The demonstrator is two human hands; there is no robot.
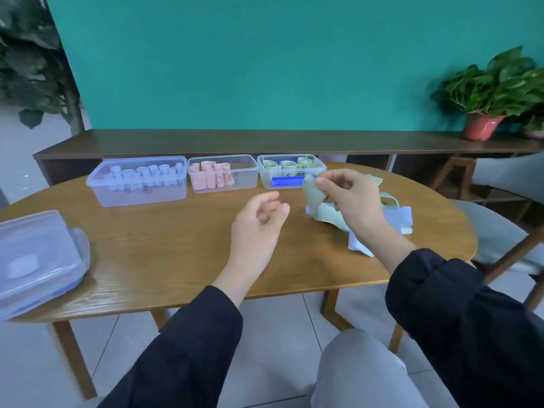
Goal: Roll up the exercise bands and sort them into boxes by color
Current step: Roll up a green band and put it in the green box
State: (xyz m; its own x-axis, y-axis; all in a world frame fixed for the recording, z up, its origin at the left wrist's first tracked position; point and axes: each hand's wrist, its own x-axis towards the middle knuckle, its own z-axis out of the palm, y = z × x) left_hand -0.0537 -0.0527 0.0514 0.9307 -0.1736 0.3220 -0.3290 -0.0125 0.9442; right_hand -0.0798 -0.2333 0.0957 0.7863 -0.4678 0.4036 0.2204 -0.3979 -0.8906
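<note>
From the head view, three clear boxes line the far edge of the bench (176, 245). The pink-band box (222, 174) sits in the middle; left of it is the blue-band box (138, 181), and right of it the green-band box (290, 171), each holding rolled bands of its colour. Nearer than the green-band box lies a loose heap of bands (394, 217), pale blue and green. A stack of lids (38, 260) rests far left of the pink-band box, at the bench's near edge.

The right hand (350, 198) pinches a green band (313, 198), lifted off the heap, partly hiding the green-band box. The left hand (259, 222) hovers loosely curled, holding nothing.

Behind stand a teal wall, a low shelf and a potted plant (494, 92).
</note>
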